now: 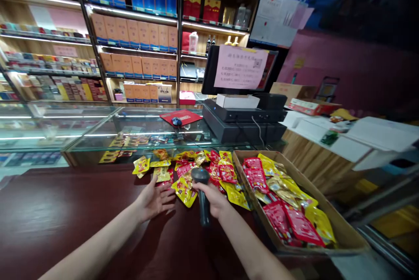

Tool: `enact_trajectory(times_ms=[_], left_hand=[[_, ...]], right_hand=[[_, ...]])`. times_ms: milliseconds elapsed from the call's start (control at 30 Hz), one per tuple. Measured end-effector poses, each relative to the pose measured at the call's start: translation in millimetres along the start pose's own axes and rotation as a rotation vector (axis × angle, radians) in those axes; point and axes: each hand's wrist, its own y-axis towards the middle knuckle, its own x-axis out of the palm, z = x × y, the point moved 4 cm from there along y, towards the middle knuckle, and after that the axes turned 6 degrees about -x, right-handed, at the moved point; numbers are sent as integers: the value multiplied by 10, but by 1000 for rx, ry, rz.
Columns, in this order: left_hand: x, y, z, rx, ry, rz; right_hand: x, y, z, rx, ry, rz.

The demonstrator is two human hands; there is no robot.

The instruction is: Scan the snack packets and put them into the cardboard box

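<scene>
My right hand [214, 197] is wrapped round a black handheld barcode scanner [203, 208], its head up and its handle hanging down towards me. My left hand [155, 200] is open beside it, palm turned inward, fingers spread and holding nothing. Just beyond both hands, yellow and red snack packets [185, 188] lie in a loose heap on the dark red table [81, 219]. To the right, a shallow cardboard box [235, 164] holds several more red and yellow packets [303, 223].
Behind the heap stands a glass display counter [98, 140] with a red mat [193, 116] and a mouse [176, 121]. A monitor [209, 70] with a taped paper sits above a black cash drawer [242, 131]. Shelves of boxed goods [140, 33] line the back wall.
</scene>
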Motion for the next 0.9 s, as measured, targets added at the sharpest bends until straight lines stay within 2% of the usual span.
enact_trajectory(times_ms=[133, 233, 333, 433, 533, 633, 733, 900], left_hand=[[-88, 59, -138, 26, -31, 68], [-31, 119, -206, 53, 3, 16], [55, 191, -237, 136, 63, -13], [86, 275, -253, 211, 153, 107], [134, 335, -267, 238, 298, 216], [259, 353, -278, 273, 454, 182], [376, 359, -279, 313, 489, 112], [438, 469, -193, 248, 365, 67]], right_hand=[[35, 19, 109, -14, -131, -25], [92, -3, 144, -27, -153, -70], [142, -27, 172, -28, -155, -111], [145, -29, 211, 0, -94, -125], [110, -18, 248, 60, 65, -157], [49, -19, 260, 144, 216, -186], [-31, -37, 233, 179, 285, -160], [-211, -85, 158, 65, 249, -9]])
